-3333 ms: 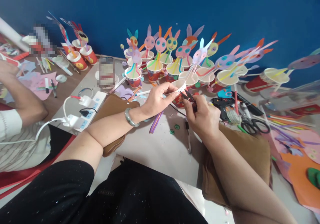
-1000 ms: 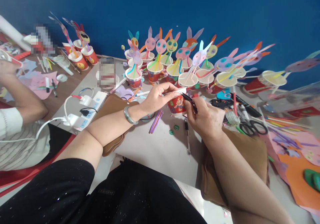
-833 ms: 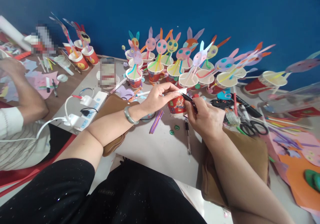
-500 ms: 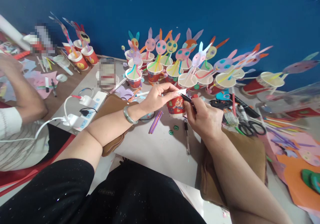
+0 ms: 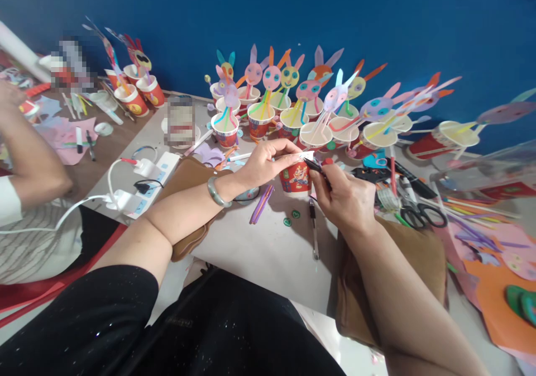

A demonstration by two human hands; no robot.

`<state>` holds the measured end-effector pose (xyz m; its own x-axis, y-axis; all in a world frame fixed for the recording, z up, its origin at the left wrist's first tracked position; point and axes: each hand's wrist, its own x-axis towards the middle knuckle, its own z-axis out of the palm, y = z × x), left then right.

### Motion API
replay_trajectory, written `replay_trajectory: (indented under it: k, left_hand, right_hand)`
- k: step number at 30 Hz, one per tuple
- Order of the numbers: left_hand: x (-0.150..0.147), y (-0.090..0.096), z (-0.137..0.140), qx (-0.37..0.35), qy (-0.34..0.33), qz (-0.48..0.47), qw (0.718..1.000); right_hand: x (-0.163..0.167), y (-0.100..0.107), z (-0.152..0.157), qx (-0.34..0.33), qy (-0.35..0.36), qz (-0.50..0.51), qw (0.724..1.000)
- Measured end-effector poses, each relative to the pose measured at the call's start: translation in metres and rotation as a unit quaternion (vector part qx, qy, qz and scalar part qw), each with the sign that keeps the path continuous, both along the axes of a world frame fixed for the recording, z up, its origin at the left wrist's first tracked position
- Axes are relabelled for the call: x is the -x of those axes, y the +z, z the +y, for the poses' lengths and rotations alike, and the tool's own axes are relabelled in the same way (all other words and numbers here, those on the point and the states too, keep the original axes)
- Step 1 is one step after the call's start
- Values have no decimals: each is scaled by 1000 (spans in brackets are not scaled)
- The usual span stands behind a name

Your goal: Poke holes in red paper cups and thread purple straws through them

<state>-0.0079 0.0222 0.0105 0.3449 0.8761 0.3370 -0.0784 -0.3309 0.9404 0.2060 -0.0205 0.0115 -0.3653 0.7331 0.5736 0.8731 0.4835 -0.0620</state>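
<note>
Left hand (image 5: 270, 163): fingers pinched at the top of the red cup (image 5: 295, 181), thumb on the near side, bracelet (image 5: 218, 192) on the wrist. Right hand (image 5: 345, 197): fist closed around a dark slim tool (image 5: 320, 168), tip against the white edge (image 5: 308, 155) at the cup's top. Most of the tool is inside the fist, type unclear. Can't tell if the white edge is the cup's rim or a separate piece.

Red cup: upright, just past the near group of loose items; wall red with a multicolour cartoon print, white band low down. Inside not visible. Can't confirm base contact with the table (image 5: 247, 253).

Relative to red cup: purple strips (image 5: 262, 204) near left, two small green discs (image 5: 292, 218) just nearer, clear pen (image 5: 314, 231) nearer and slightly right. Black-handled scissors (image 5: 422, 217) well to the right, brown bag (image 5: 414, 270) nearer right, second brown pad (image 5: 188, 180) left, white power strip (image 5: 153, 183) beyond it. Behind: cluster of cups with paper rabbit heads (image 5: 272, 79), blue wall (image 5: 176, 35) at back. Another person's arm (image 5: 36, 152) far left.
</note>
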Motion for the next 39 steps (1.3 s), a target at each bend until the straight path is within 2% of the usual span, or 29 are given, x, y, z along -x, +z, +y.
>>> replay_trajectory:
  k: [13, 39]
  left_hand:
    - [1, 0, -1, 11, 8, 7, 1000]
    - [7, 9, -2, 67, -55, 28, 996]
  right_hand:
    - [-5, -4, 5, -11, -8, -12, 1000]
    - [-16, 11, 9, 100, 101, 19, 990]
